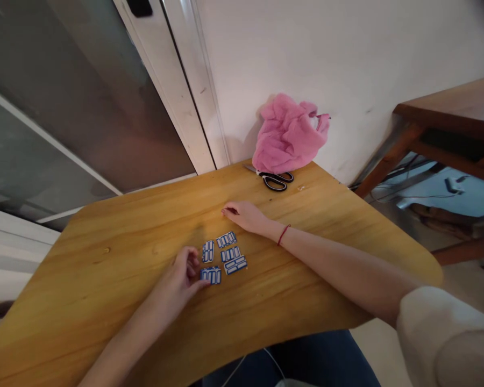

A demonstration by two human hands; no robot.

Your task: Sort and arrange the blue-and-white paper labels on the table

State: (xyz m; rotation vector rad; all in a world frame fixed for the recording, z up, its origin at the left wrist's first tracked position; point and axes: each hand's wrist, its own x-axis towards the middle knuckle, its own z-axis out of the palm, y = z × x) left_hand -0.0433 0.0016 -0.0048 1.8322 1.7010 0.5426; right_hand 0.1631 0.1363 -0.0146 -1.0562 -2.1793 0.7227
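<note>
Several small blue-and-white label sheets lie in a loose cluster on the wooden table. My left hand [185, 273] is at the cluster's left side, with its thumb touching the lower-left label sheet [211, 276]. Its fingers are curled but apart from the thumb, and that sheet lies flat. Just above is an upright label sheet [208, 251]. To the right are a top label sheet [226, 239], a middle label sheet [230, 254] and a lower-right label sheet [235, 264]. Beyond them my right hand [248, 216] rests on the table, fingers curled closed, holding nothing visible.
Black-handled scissors [275, 180] lie at the table's back edge, partly under a bundled pink cloth [288, 134] against the white wall [242, 59]. A glass sliding door [84, 97] borders the back left. Another wooden table [452, 107] stands to the right, with cables beneath.
</note>
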